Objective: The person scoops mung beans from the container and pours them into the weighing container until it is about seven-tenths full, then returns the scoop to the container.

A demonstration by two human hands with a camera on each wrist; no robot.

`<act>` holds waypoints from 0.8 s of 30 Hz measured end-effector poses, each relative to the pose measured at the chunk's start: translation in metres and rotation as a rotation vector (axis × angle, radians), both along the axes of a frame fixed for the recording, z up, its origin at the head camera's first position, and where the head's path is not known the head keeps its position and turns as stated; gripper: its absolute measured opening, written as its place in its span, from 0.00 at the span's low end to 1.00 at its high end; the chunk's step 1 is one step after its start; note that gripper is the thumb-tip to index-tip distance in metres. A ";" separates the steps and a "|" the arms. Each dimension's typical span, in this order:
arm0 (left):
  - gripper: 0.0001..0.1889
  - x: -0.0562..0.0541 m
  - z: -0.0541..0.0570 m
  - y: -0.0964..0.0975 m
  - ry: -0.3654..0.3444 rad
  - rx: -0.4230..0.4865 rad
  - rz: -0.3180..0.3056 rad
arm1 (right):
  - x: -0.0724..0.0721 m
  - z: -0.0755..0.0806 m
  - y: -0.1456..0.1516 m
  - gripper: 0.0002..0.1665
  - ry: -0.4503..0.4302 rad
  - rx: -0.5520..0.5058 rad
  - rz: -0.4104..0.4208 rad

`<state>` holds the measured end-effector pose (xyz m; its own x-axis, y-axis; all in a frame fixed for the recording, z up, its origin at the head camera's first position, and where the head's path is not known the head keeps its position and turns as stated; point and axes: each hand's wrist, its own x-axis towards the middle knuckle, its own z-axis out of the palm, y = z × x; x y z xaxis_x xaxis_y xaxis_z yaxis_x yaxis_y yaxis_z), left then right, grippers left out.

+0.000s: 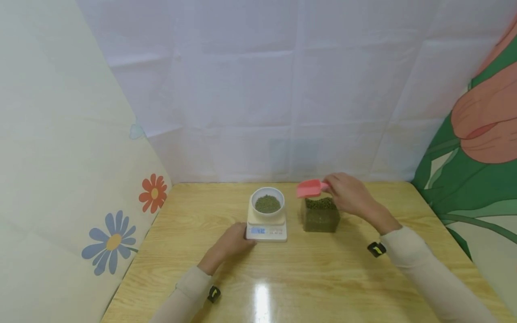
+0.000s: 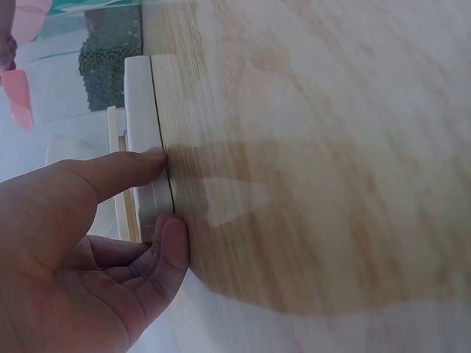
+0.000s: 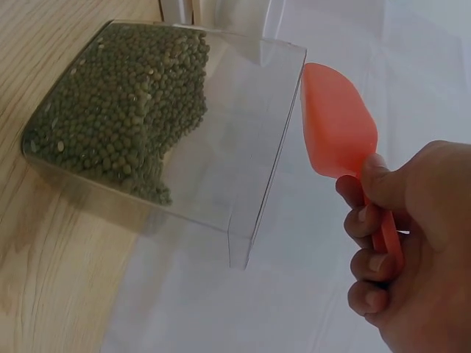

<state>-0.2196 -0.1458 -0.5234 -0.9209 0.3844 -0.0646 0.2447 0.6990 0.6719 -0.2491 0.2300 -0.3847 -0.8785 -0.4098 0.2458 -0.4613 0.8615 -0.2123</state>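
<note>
My right hand [image 1: 348, 194] grips the handle of a pink scoop [image 1: 310, 188], lifted above a clear box [image 3: 243, 213] of green mung beans [image 3: 121, 103]. The scoop looks free of beans in the right wrist view. To the left of the box stands a white kitchen scale [image 1: 278, 236] with a lit display [image 1: 257, 230]. On it sits a white bowl [image 1: 252, 200] holding more green beans [image 1: 267, 204]. My left hand [image 1: 236, 239] holds the scale's front left corner, thumb [image 2: 121, 173] and curled fingers [image 2: 171, 246] against its edges.
The wooden table [image 1: 323, 278] carries a bright light reflection near its front. A pale cloth [image 1: 242, 89] hangs behind it. Flower-patterned panels stand at the left [image 1: 48, 179] and right [image 1: 484, 188]. A small black device [image 1: 376, 249] is at the right wrist.
</note>
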 end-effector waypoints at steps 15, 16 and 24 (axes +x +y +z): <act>0.20 0.001 0.001 0.000 0.007 -0.004 0.008 | 0.004 0.002 0.025 0.20 0.014 0.020 -0.041; 0.20 0.001 0.002 0.000 0.006 -0.004 0.010 | 0.004 0.002 0.027 0.19 0.016 0.022 -0.042; 0.21 0.003 0.003 0.001 0.001 -0.009 0.014 | 0.006 0.004 0.034 0.17 0.004 0.039 -0.059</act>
